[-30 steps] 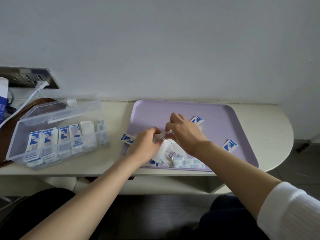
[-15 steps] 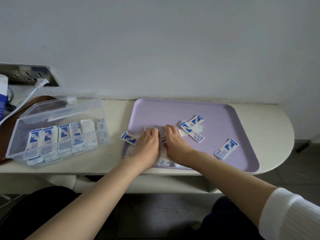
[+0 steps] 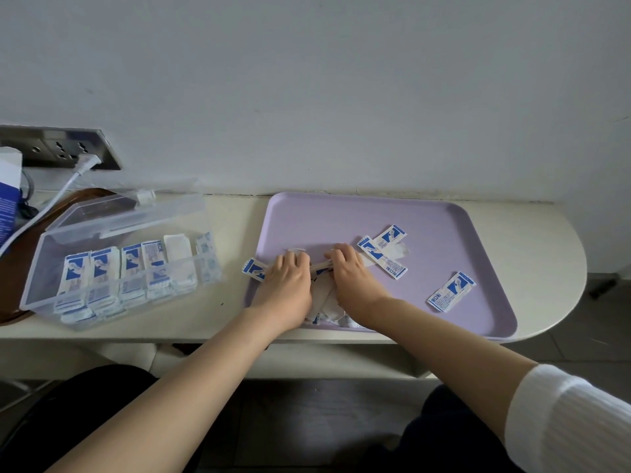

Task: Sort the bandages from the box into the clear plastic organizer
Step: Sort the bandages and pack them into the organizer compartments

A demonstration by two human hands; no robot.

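Around the work: a table against a pale wall

We see a lilac tray (image 3: 341, 218) lying flat on the cream table (image 3: 546, 233), its far edge close to the white wall (image 3: 341, 97). At far left a steel socket panel (image 3: 51, 148) is set into that wall — a white plug (image 3: 87, 162) sits in it, and its cable (image 3: 51, 206) runs down to the left past a brown dish (image 3: 13, 274) at the table's left end. Dark floor (image 3: 601, 322) shows beyond the table's rounded right end.
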